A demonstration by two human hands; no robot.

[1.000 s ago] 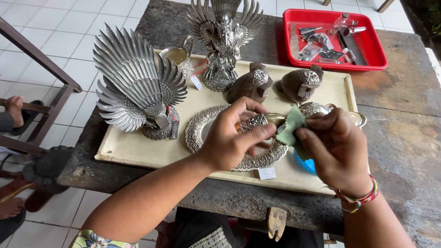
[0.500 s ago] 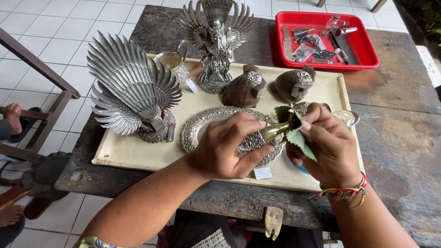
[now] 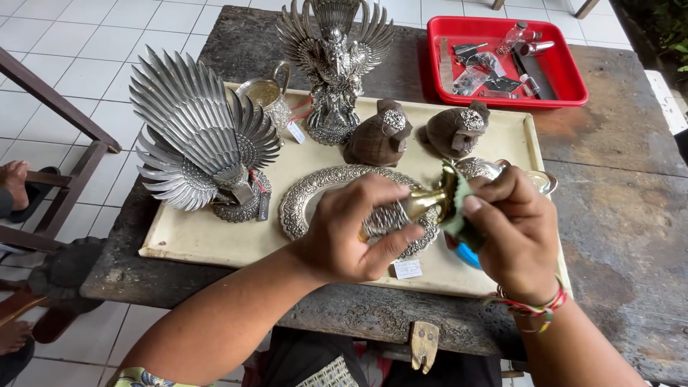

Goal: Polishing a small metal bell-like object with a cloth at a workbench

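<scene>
The small brass piece is lying left to right, the left hand gripping its left end while the right hand is pinching a green cloth against its right end

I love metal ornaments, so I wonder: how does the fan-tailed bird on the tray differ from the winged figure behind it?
The fan-tailed bird sits low at the left end of the cream tray, its plumes spread in one broad fan that leans left. The winged figure stands tall and upright at the far edge, wings raised on both sides. Both are silver-coloured with a small tag hanging near the base.
</scene>
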